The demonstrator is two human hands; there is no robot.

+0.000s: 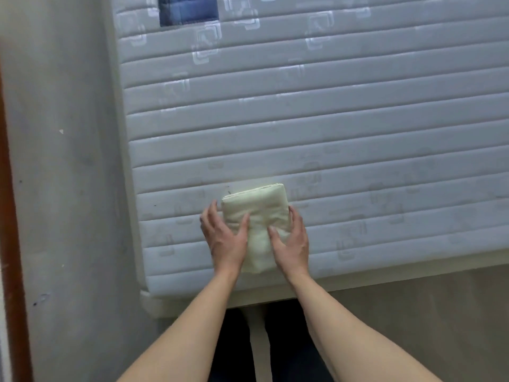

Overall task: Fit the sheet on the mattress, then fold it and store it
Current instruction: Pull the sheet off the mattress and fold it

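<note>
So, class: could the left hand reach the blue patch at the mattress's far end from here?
Probably not: the left hand holds the folded sheet at the near edge, the blue patch far across the mattress.

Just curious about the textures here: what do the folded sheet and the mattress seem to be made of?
Folded sheet: soft matte woven cloth, probably cotton; cream, with layered edges and soft creases.
Mattress: padded quilted fabric, pale grey-white with a faint sheen; stitched bands and woven square motifs suggest a synthetic cover, though that is uncertain.
</note>
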